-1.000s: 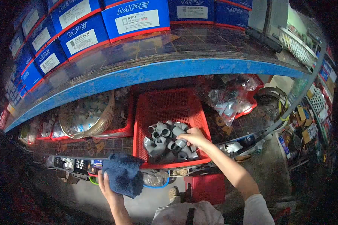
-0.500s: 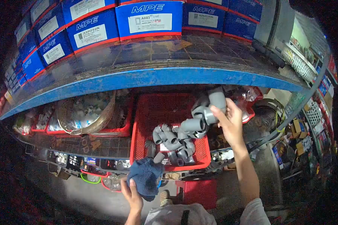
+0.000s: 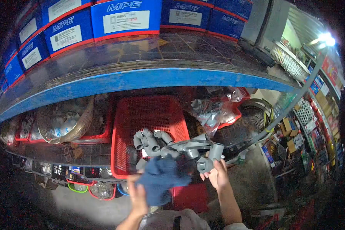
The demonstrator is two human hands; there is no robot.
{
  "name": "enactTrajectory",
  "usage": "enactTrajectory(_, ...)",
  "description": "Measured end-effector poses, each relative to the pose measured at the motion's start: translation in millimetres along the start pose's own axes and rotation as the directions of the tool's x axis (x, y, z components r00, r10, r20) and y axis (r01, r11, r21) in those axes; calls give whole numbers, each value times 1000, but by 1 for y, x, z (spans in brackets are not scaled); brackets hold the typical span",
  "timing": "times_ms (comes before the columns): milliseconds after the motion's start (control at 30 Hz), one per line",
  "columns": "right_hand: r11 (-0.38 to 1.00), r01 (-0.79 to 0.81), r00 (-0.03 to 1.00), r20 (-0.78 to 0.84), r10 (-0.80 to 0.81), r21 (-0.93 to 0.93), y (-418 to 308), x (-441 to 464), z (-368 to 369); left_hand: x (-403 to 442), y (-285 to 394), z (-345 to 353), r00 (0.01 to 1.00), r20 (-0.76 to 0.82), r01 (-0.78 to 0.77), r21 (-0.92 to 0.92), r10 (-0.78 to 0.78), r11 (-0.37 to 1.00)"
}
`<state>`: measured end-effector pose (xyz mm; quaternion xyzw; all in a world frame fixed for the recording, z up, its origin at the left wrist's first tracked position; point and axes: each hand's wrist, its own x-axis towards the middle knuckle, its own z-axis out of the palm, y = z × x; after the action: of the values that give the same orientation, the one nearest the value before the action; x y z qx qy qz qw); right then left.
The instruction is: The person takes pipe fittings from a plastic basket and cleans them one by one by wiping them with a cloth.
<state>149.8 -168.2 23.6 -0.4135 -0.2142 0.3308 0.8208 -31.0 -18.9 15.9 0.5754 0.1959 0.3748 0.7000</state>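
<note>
My right hand [image 3: 219,173] is closed around grey plastic pipe fittings [image 3: 215,150], holding them just off the right front corner of a red perforated basket [image 3: 118,138]. More grey fittings stretch leftward from it over the basket's edge; whether they are joined to the held ones I cannot tell. In my left hand [image 3: 138,196] a dark blue cloth [image 3: 161,180] is bunched, slightly blurred by motion, in front of the basket. It covers part of the basket's front rim. Several loose grey elbow fittings [image 3: 152,145] lie inside the basket.
A blue shelf edge [image 3: 153,80] runs across above the basket, with blue MPE boxes [image 3: 124,19] on top. Left of the basket stands a round basket [image 3: 65,128] of bagged parts. Clear plastic bags [image 3: 212,111] lie to the right. A red stool [image 3: 189,197] is below.
My right hand has come down and nearer with the fittings, from above the basket to its front right corner. The cloth in my left hand has moved toward them. The view has shifted right.
</note>
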Motion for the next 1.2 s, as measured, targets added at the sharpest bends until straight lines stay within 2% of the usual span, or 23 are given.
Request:
enactTrajectory(33,999,-47,999,20,47,0,2,-4,-7,4,-2,20,982,117,-150,-13,150,989)
enactTrajectory(67,993,54,960,-268,-81,-107,14,-5,-3,9,-3,42,928,228,-293,-44,295,955)
enactTrajectory(133,927,-109,989,-54,138,358,11,-13,1,21,-1,78,759,549,-538,224,351,813)
enactTrajectory(167,981,-186,970,-148,193,62,10,-9,-5,23,-8,88,756,555,-537,223,347,814)
enactTrajectory(267,988,-73,979,-197,44,-139,24,-25,-7,30,-39,103,679,431,-715,207,594,668)
enactTrajectory(333,965,-17,998,-58,1,-261,32,-29,-21,31,-44,104,525,316,-851,164,790,499)
enactTrajectory(400,907,36,995,-69,-71,-420,38,-35,-17,25,-47,105,528,347,-849,208,775,485)
enactTrajectory(433,889,269,957,-6,-292,-370,34,-33,1,20,-57,110,628,151,-774,227,763,591)
enactTrajectory(467,890,275,954,-13,-300,-363,29,-29,2,17,-62,112,699,-50,-689,220,713,691)
enactTrajectory(533,518,321,932,168,-322,-793,21,-23,1,25,-25,107,939,-62,-274,457,338,846)
enactTrajectory(567,533,329,938,205,-279,-780,13,-25,9,31,-32,98,962,-84,-243,163,259,956)
enactTrajectory(600,411,389,903,254,-346,-825,15,-27,8,39,-28,90,962,-72,-253,136,264,958)
enactTrajectory(733,452,290,942,167,-292,-844,0,-35,16,47,-53,54,966,-104,-231,66,237,971)
enactTrajectory(767,440,251,950,134,-281,-862,-1,-37,17,35,-55,51,950,174,-300,285,259,910)
enactTrajectory(800,328,164,973,98,-210,-930,0,-43,21,20,-52,55,934,265,-325,356,239,876)
enactTrajectory(833,753,105,989,-11,-148,-650,14,-46,20,8,-35,65,910,353,-361,418,217,834)
enactTrajectory(900,920,61,972,-187,-143,-387,71,-60,-9,-11,0,92,937,217,-339,393,273,854)
enactTrajectory(933,968,73,952,-272,-139,-239,81,-59,-6,-9,-1,93,938,220,-337,399,268,853)
enactTrajectory(967,929,72,984,-125,-125,-364,76,-60,-9,-4,1,96,956,179,-287,419,231,862)
enactTrajectory(1067,894,-162,984,-137,114,-418,23,-55,26,0,-12,93,978,120,-200,352,168,914)
enactTrajectory(1133,453,165,986,142,-85,-876,13,-49,31,3,-8,91,983,-129,134,33,-129,990)
enactTrajectory(1167,224,472,880,439,-182,-853,27,-48,16,5,-2,93,909,-317,240,-138,-272,961)
enactTrajectory(1200,231,470,881,436,-183,-852,21,-48,21,14,-23,64,889,-243,324,-266,-388,908)
